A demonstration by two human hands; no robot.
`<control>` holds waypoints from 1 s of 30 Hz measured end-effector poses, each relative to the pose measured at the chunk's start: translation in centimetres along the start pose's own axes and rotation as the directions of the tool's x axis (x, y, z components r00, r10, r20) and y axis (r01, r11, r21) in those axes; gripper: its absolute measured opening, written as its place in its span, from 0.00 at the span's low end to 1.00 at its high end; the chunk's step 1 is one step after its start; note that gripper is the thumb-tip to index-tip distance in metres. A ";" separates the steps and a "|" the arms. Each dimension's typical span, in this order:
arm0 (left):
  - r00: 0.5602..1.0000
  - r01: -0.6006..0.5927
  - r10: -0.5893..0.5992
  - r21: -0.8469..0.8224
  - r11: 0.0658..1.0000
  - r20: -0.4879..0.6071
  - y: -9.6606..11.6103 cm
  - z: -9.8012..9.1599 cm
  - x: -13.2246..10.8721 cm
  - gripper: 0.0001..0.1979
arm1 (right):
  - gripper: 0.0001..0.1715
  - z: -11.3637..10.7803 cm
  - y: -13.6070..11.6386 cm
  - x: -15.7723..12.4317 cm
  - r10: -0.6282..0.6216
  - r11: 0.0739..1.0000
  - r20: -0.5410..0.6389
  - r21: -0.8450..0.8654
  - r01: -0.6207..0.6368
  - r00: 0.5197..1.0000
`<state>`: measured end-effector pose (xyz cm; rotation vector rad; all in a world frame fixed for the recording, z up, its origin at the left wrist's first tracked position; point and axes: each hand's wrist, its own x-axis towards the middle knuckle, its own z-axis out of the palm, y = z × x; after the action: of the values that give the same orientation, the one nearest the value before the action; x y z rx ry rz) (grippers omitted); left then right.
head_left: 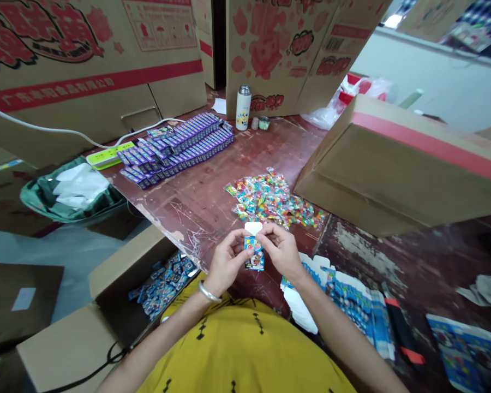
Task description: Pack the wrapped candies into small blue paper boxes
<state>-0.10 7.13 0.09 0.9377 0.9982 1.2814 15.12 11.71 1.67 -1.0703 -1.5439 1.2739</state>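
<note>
Both hands meet over the table's near edge around a small blue printed candy box (254,262), its white top flap standing up. My left hand (229,256) grips the box's left side, thumb across its front. My right hand (281,252) pinches the upper right corner by the flap. Just beyond lies a heap of clear candy packets (265,197) with bright pieces inside. Under my right forearm are rows of flat blue and white cartons (347,300). To my lower left, an open cardboard box (123,284) contains many small blue boxes (163,286).
Stacked purple boxes (180,144) and a green power strip (108,156) with a white cable sit at the back left. A bottle (243,108) stands behind. A large tilted carton (417,169) borders the right; a black-and-orange cutter (403,330) lies near the cartons.
</note>
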 end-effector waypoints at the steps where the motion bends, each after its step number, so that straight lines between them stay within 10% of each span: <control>1: 1.000 0.004 -0.004 -0.006 1.000 0.016 -0.1 0.0 0.0 0.17 | 0.08 0.1 0.0 0.0 -0.018 1.000 -0.012 -0.007 0.018 1.000; 11: 0.993 -0.064 0.072 0.080 0.995 -0.098 0.3 -0.2 0.1 0.21 | 0.12 0.5 -1.0 1.3 0.047 0.988 0.050 0.148 -0.054 0.998; 20: 0.998 -0.059 0.055 0.246 0.967 0.022 1.9 -0.7 -0.4 0.22 | 0.13 -0.8 -1.3 2.8 0.179 0.978 0.142 0.082 -0.192 0.974; 30: 1.000 -0.001 0.002 0.175 0.985 -0.006 1.6 -1.3 -0.3 0.16 | 0.10 0.8 -1.1 0.2 -0.152 0.974 0.092 -0.157 0.165 0.984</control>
<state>-1.81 6.89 1.19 1.0691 1.1285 1.2127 14.19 11.50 2.69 -0.9855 -1.7829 1.1076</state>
